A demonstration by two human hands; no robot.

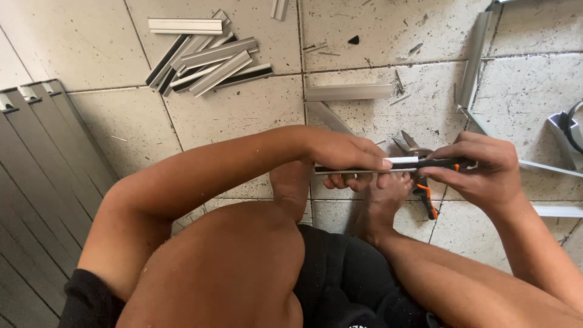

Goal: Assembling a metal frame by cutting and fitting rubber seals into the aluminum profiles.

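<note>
The left hand (346, 155) is closed over a short aluminium profile piece (401, 162), fingers wrapped across its top and thumb tucked beneath. The piece lies level between both hands; it is a narrow strip, pale grey metal on its upper face with a dark band running along its side, and its bare middle section shows between the two hands. The right hand (483, 167) is closed around the other end, where a black tool with an orange mark (446, 163) lies pinched against the piece under the fingertips; what kind of tool it is cannot be told.

Directly below the hands the person's bare feet (370, 194) rest on the tiled floor (237, 109). Between the hands and just under the piece lie metal snips with orange-and-black handles (422, 182), blades pointing away from the person.

Just beyond the left hand lie a short grey offcut (348, 92) and a tapered one (328, 116). Farther out past the left hand sits a loose pile of cut profile lengths (209, 61), grey with black edges. Beyond the right hand a long grey channel (477, 58) runs away from the person. To the outside of the left arm, ribbed grey slats (42, 164) lie side by side
</note>
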